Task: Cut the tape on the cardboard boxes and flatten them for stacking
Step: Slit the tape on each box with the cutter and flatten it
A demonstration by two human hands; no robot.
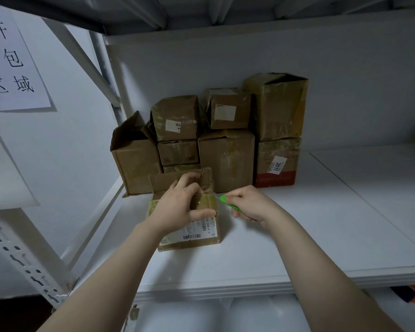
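Note:
A small taped cardboard box (197,233) with a white shipping label stands on the white shelf (321,236) in front of me, its far flap raised. My left hand (180,207) grips its top, fingers curled over the far side and thumb on the label side. My right hand (249,204) holds a green utility knife (228,202) just right of the box, its thin blade pointing at the box's upper right edge. Whether the blade touches the box I cannot tell.
Several worn cardboard boxes (225,149) are stacked against the back wall, one at the left (134,161) with open flaps. A paper sign (12,58) hangs on the left panel. A perforated shelf upright (22,257) runs at the lower left.

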